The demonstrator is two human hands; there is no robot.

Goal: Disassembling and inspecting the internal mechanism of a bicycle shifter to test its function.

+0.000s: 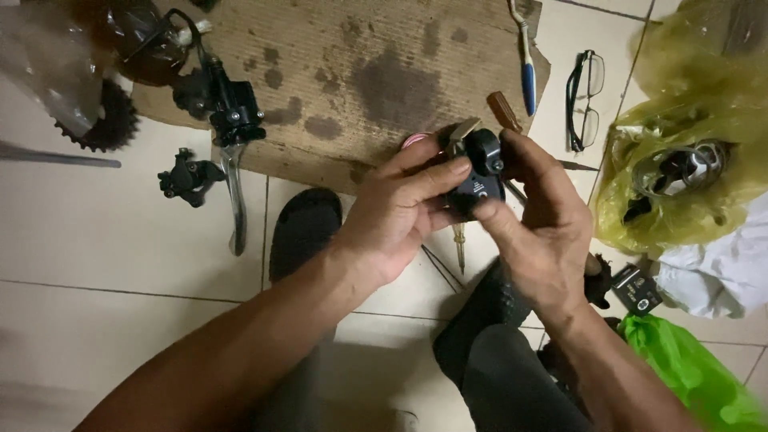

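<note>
- We see our two forearms bare from the lower edge of the view up to the wrists, with no sleeves on them.
- Our left hand (400,208) wears no glove, ring or watch.
- Our right hand (538,220) is likewise bare, its wrist without a band.
- Our legs are covered in dark grey trousers (500,360), the cloth slightly creased at the bend.
- A black slipper (304,228) covers our foot, rounded at its toe.
</note>
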